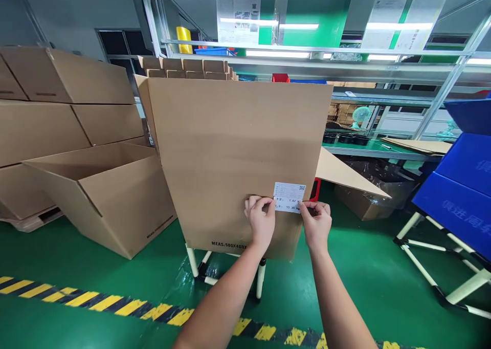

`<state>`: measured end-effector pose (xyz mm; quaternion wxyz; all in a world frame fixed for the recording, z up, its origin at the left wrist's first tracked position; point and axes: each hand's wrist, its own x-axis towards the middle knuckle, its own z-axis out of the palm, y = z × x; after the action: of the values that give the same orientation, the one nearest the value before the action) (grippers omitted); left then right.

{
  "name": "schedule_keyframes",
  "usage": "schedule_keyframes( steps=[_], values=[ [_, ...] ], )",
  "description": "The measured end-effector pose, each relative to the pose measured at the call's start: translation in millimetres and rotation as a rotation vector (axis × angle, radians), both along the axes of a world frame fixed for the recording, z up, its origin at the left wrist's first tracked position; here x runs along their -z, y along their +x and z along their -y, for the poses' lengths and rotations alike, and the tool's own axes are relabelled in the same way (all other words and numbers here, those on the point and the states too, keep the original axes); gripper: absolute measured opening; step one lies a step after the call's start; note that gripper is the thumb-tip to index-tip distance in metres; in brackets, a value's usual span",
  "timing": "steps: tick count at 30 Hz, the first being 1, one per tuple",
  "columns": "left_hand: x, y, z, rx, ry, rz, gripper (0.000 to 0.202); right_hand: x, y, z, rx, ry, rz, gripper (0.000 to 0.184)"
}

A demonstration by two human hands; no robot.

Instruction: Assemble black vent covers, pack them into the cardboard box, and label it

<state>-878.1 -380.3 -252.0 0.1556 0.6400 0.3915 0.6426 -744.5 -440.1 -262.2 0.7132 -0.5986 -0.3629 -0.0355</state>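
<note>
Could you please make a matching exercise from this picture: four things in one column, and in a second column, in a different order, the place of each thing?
Things:
1. white QR label
2. left hand
3. right hand
4. open cardboard box

Places:
A. on the green floor, left of the person
B. at the label's right edge
C. flat against the upright carton
D. at the label's left edge

Pairs: 1-C; 2-D; 3-B; 4-A
</note>
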Motion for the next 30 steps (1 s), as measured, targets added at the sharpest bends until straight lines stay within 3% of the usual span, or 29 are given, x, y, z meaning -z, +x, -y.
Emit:
schedule_keyframes(
  steps=[14,20,22,24,28,30],
  values=[
    [3.7,6,1,-0.058,0.028,-0.019,0.01,6.6,1,-4,-0.003,0.011,0.015,0.046],
    [10.2,-5,-8,-0.018,0.023,0.092,0.023,17.0,17,3,0.224,-0.006,-0.05,0.058],
    [13.1,-15,-11,-0.016,0.038,0.077,0.021,13.7,14,9,0.247,0.053,-0.048,0.051],
    [15.5,-24,-12,-0.014,0.041,0.057,0.02,7.4,1,10,0.085,0.128,-0.051,0.041],
    [19.3,-36,-16,0.008,0.036,0.04,0.018,4.9,-40,-12,-0.697,0.115,-0.226,0.041],
    [21.3,-40,-18,0.035,0.051,0.023,0.017,12.9,-55,-25,-0.922,0.054,-0.293,0.043]
  ],
)
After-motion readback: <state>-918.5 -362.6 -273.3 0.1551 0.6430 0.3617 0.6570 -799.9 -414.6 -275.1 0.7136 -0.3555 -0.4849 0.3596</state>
